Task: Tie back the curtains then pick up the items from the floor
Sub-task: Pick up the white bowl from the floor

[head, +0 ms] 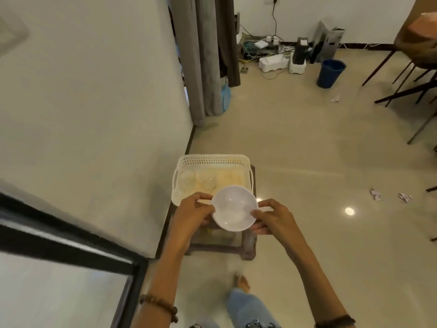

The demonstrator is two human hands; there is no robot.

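Observation:
I hold a round white bowl in both hands over the near edge of a white perforated basket. My left hand grips the bowl's left rim, and my right hand pinches its right rim. The basket sits on a low dark stool against the wall and holds pale items I cannot make out. Grey and brown curtains hang straight down at the back by the wall corner. Two crumpled paper scraps lie on the floor to the right.
A blue bucket, white boxes and tangled cables line the far wall. Dark table and chair legs stand at the right, with a small scrap near them. A black window frame is at lower left. A blue bag leans by the curtain.

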